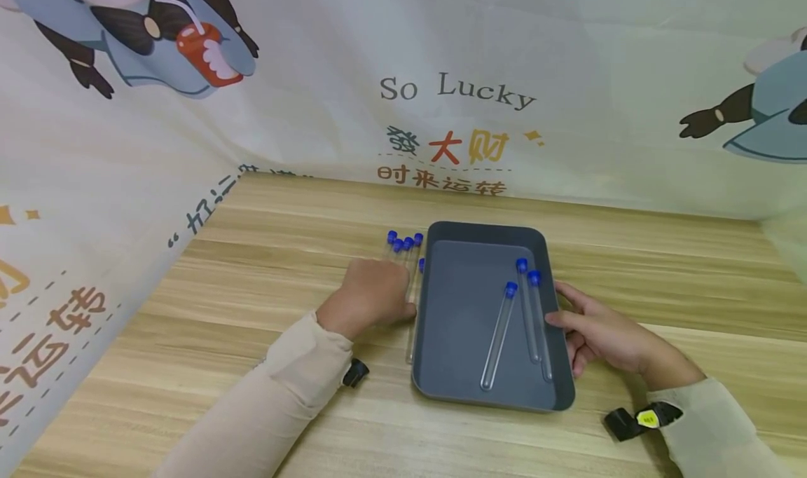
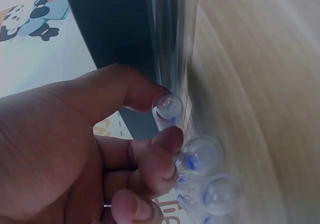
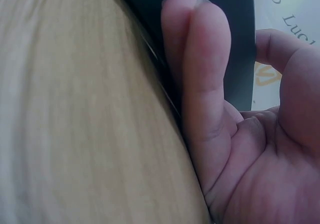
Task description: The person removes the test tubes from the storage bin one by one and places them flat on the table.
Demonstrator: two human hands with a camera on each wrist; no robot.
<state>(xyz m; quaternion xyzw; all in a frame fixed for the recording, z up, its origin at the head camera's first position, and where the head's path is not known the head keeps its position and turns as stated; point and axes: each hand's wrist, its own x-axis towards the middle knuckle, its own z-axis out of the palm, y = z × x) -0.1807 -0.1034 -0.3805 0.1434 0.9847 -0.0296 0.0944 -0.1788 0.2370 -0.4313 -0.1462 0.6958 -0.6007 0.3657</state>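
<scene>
A dark grey tray point(image 1: 460, 310) holds three clear test tubes with blue caps, one being a test tube point(image 1: 499, 338) lying slanted. Left of the tray, my left hand point(image 1: 372, 292) reaches down over more capped test tubes. In the left wrist view its thumb and index finger pinch the rounded end of a test tube point(image 2: 167, 109); other tube ends, such as this test tube point(image 2: 202, 155), lie just beside the fingers. My right hand point(image 1: 605, 338) grips the tray's right side, thumb over the rim and fingers point(image 3: 207, 69) against the outer wall.
Several blue caps point(image 1: 408, 242) show beyond my left hand, close to the tray's left wall. Under everything is a wood-grain table point(image 1: 252, 310). A printed white cloth point(image 1: 315, 78) stands behind it and along the left.
</scene>
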